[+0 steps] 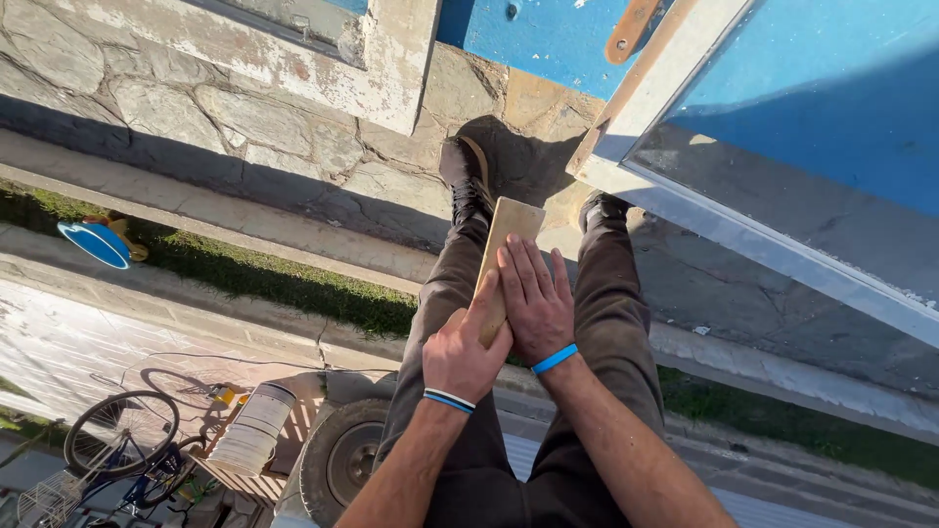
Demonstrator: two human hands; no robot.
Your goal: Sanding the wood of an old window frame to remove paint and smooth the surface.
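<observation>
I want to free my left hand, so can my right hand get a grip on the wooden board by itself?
Probably yes. The right hand already lies flat on the wooden board, nothing covering it; the left hand grips the near end.

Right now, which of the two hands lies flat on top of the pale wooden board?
The right hand, with the plain blue wristband, lies flat on the pale wooden board. The left hand instead grips the board's edge.

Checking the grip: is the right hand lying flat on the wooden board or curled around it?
Flat: the right hand lies spread, fingers straight, on the wooden board; the left hand grips its lower edge.
</observation>
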